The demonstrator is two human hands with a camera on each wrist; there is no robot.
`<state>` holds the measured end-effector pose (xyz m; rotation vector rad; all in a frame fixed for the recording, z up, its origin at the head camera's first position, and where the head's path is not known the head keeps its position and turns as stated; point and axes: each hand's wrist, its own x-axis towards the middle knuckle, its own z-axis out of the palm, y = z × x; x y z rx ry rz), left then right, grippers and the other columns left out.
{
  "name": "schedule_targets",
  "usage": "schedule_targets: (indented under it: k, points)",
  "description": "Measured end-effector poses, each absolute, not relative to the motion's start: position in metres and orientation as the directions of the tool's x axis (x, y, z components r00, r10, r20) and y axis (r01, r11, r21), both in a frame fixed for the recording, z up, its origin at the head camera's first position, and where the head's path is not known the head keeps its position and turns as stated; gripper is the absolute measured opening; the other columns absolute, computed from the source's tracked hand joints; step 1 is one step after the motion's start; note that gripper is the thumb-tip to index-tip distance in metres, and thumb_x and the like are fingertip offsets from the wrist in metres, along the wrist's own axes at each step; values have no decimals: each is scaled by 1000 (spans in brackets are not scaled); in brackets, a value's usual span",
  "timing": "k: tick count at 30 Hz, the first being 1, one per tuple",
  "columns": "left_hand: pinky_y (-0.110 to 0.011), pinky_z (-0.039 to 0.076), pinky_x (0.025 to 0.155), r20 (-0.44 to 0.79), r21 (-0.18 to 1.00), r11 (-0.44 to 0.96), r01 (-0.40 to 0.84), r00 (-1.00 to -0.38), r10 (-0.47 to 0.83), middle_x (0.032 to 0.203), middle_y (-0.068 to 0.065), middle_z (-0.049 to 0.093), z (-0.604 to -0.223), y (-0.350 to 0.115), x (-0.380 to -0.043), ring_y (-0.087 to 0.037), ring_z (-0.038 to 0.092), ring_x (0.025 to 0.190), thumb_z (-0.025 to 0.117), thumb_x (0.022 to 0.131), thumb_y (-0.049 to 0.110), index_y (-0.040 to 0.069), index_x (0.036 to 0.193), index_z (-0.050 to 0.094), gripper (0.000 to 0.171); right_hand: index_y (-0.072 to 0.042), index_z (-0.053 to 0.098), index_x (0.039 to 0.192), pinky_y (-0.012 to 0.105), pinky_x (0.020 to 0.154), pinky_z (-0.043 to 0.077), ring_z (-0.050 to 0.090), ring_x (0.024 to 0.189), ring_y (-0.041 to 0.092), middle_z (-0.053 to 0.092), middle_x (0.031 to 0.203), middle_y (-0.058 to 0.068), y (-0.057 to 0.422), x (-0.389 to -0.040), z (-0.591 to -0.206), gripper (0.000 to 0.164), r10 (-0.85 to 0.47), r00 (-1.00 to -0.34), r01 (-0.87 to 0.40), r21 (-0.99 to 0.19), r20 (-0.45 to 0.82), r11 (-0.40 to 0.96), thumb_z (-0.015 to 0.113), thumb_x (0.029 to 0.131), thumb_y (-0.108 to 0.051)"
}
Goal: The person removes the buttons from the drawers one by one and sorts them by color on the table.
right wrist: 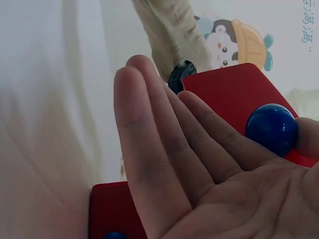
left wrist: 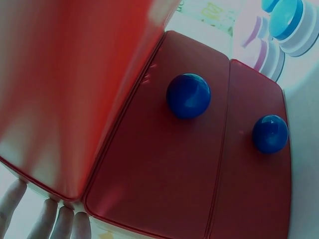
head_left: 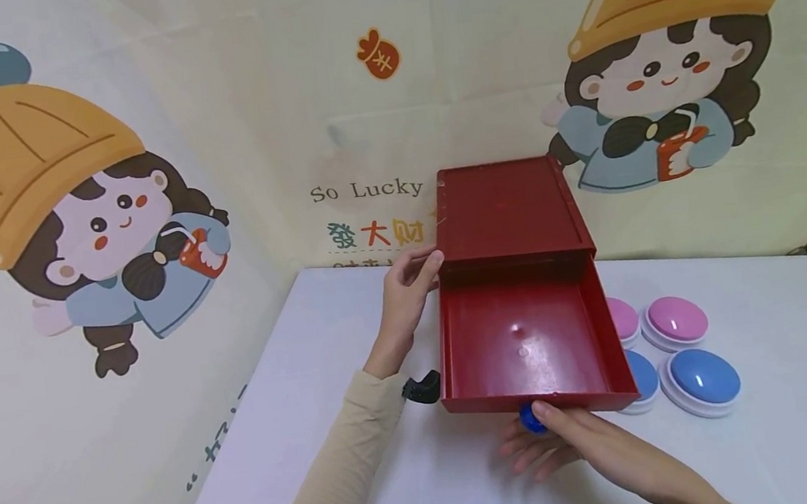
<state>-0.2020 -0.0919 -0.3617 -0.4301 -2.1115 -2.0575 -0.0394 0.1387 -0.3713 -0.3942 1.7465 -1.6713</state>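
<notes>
A dark red drawer cabinet [head_left: 507,210] stands on the table, its top drawer [head_left: 519,330] pulled out toward me and nothing inside. My left hand [head_left: 410,302] rests against the cabinet's left side, thumb by the front edge; its fingertips [left wrist: 46,219] show along that side in the left wrist view. At the drawer's front, my right hand [head_left: 585,440] has its thumb against the round blue knob [head_left: 533,418], the other fingers extended below it. The right wrist view shows that knob [right wrist: 272,129] beside the thumb. Two lower drawer fronts [left wrist: 154,164] with blue knobs are closed.
Right of the cabinet, pink round buttons [head_left: 676,319] and blue round buttons [head_left: 706,376] on white bases sit on the white table [head_left: 795,422]. The open drawer partly covers the nearer ones. A cloth backdrop [head_left: 266,117] with cartoon figures hangs behind and left.
</notes>
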Motion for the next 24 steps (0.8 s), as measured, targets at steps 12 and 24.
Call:
schedule_targets:
  k: [12, 24]
  points:
    - [-35, 52, 80, 309, 950, 14, 311, -947, 93, 111, -4, 61, -362, -93, -203, -18, 59, 101, 61, 88, 37, 17, 116, 59, 35, -1, 50, 124, 43, 79, 52, 64, 93, 33, 62, 112, 17, 139, -41, -371, 45, -658, -712, 234, -967, -244, 104, 34, 99, -36]
    - [-35, 52, 80, 295, 954, 21, 299, -950, 106, 113, -8, 59, -338, -91, -186, -19, 59, 100, 58, 91, 22, 4, 118, 56, 32, -3, 50, 125, 42, 81, 52, 64, 94, 32, 61, 114, 17, 139, -42, -370, 47, -666, -700, 242, -963, -258, 118, 33, 99, -38]
